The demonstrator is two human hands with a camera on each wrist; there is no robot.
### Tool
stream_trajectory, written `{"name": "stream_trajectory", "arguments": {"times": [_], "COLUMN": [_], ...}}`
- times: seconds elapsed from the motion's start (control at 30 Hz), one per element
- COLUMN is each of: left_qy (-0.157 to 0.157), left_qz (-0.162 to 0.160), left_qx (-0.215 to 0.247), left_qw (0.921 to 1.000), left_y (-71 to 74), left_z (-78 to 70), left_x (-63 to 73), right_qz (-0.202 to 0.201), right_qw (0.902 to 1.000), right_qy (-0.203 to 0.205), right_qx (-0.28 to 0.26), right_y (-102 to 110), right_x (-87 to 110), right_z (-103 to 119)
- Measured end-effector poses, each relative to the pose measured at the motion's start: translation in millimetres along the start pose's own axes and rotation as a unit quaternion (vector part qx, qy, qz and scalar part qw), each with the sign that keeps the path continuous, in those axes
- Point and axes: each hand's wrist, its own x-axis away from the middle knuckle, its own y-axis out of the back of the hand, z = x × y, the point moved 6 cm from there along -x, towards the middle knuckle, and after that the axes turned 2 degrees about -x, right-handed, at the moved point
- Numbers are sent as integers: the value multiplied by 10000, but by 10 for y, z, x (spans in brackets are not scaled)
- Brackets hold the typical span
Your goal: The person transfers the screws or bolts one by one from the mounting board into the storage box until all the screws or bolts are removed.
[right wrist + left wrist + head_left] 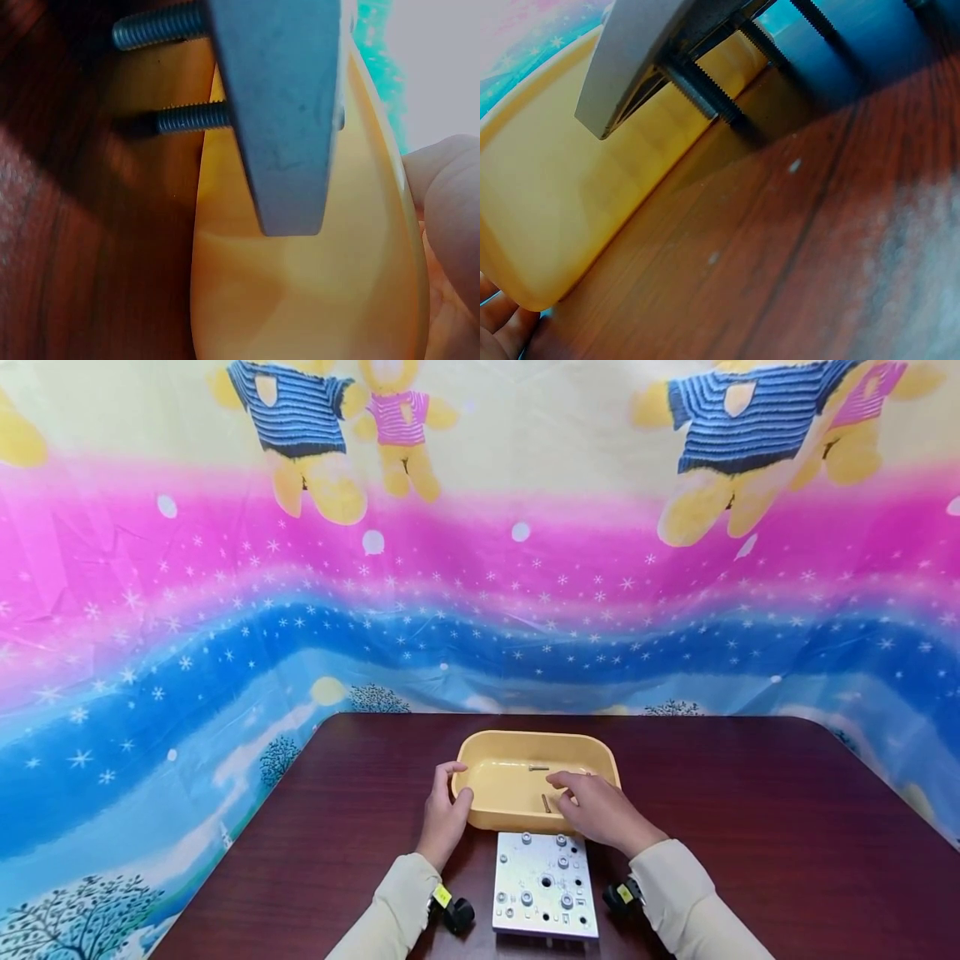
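My left hand (444,817) holds the left end of a yellow plastic tray (498,821), its thumb at the near corner and fingers on the rim. In the left wrist view, fingertips (510,326) show against the tray's outer side. My right hand (603,810) reaches over the tray's right side, index finger stretched into it and thumb below, with nothing visible between them. Close to that hand lie a screw (546,803) and, farther back, another screw (538,768). Just before the tray stands a metal plate (536,881) with several bolts through it.
In the right wrist view, a threaded bolt end (191,118) sticks out beneath the plate, which stands raised off the dark wooden table (360,827). Black wrist cameras (456,914) flank the plate. A printed cloth (480,568) hangs behind the table.
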Motion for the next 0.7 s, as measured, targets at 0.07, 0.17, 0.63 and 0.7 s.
{"name": "stream_trajectory", "arguments": {"times": [0.07,0.17,0.63,0.7], "left_qy": [5,25,22,25], "left_qz": [-2,-14,-94,-124], "left_qx": [1,-10,-95,-107], "left_qw": [10000,10000,9999,9999], "left_y": [0,-2,6,9], "left_z": [-1,-3,-3,-2], "left_x": [3,4,1,-4], "right_qz": [1,20,229,308], "right_qw": [10000,9999,9943,9921], "right_qy": [34,57,907,1116], "right_qx": [-26,-118,-508,-480], "right_y": [-1,4,239,270], "right_x": [-3,-11,71,104], "right_z": [2,0,347,460]}}
